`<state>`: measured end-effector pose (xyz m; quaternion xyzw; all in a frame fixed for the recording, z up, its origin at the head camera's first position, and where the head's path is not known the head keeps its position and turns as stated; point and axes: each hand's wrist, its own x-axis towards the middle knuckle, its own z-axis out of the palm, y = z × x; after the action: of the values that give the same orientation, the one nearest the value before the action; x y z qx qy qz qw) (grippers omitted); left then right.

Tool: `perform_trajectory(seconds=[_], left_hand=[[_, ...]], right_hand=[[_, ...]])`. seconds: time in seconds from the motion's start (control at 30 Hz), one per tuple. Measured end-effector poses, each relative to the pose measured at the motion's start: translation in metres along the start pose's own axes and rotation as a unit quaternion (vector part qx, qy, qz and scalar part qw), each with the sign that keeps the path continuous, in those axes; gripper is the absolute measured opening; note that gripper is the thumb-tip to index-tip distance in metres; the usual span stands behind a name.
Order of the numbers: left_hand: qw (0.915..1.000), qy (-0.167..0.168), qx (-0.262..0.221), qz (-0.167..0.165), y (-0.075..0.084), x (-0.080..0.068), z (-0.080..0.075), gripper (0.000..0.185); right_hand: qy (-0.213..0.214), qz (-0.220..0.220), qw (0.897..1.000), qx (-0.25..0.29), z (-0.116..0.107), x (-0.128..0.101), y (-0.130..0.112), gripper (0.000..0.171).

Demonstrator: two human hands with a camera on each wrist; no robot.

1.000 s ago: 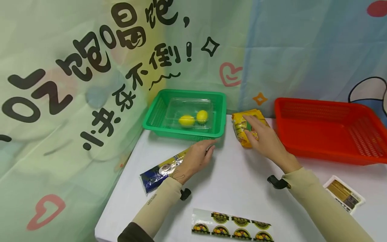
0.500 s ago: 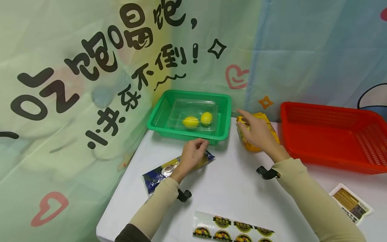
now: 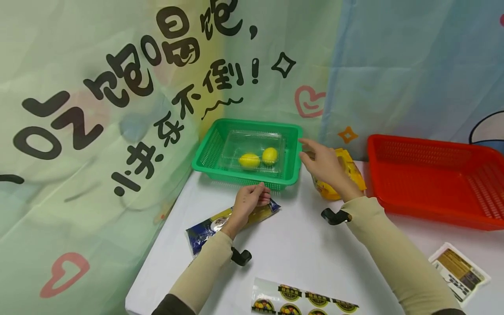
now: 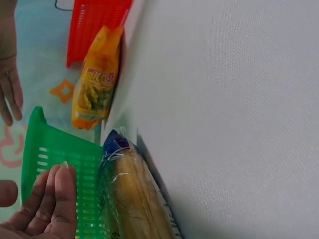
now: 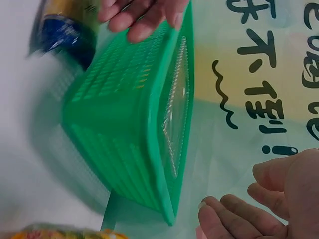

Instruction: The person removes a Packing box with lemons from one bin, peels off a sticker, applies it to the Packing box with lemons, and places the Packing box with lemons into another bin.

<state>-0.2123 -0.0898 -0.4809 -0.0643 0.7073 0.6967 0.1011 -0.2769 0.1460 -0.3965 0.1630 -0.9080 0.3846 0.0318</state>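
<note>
A green basket [image 3: 293, 168] stands at the table's back and holds a clear lidded box [image 3: 252, 142] with two lemons [image 3: 249, 160]. My left hand [image 3: 250, 200] hovers with relaxed fingers just in front of the basket's front wall [image 4: 55, 154], above a blue and yellow noodle packet [image 3: 220, 221]; it holds nothing. Empty too, my right hand [image 3: 320, 158] reaches toward the basket's right rim [image 5: 169, 149] with its fingers stretched out. A yellow snack packet [image 3: 346, 168] lies under and behind that wrist.
A red basket [image 3: 433, 151] stands to the right on the white table [image 3: 299, 245]. A sheet of round stickers [image 3: 303, 302] lies at the front edge. At the right front sits a printed label card [image 3: 458, 271]. Printed cloth hangs behind and to the left.
My right hand has come off the yellow snack packet and moved left to the green basket's right rim. The left hand has drawn back a little and its fingers have curled loosely.
</note>
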Motion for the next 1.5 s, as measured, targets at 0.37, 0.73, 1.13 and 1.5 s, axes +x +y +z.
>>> perform_trajectory(seconds=[0.37,0.73,1.13,1.5], left_hand=[[0.9977,0.039,-0.051,-0.022,-0.004,0.009,-0.004,0.047],[0.9867,0.065,-0.148,-0.02,0.001,0.013,-0.007,0.033],[0.9834,0.053,-0.172,-0.021,0.002,0.016,-0.009,0.029],[0.9825,0.062,-0.173,-0.03,0.002,0.017,-0.009,0.027]], right_hand=[[-0.015,0.03,0.999,-0.004,0.015,0.021,-0.013,0.05],[-0.026,0.053,0.998,-0.003,0.024,0.043,-0.015,0.05],[-0.046,0.079,0.996,-0.002,0.032,0.063,-0.012,0.052],[-0.059,0.134,0.989,0.023,0.034,0.08,-0.01,0.052]])
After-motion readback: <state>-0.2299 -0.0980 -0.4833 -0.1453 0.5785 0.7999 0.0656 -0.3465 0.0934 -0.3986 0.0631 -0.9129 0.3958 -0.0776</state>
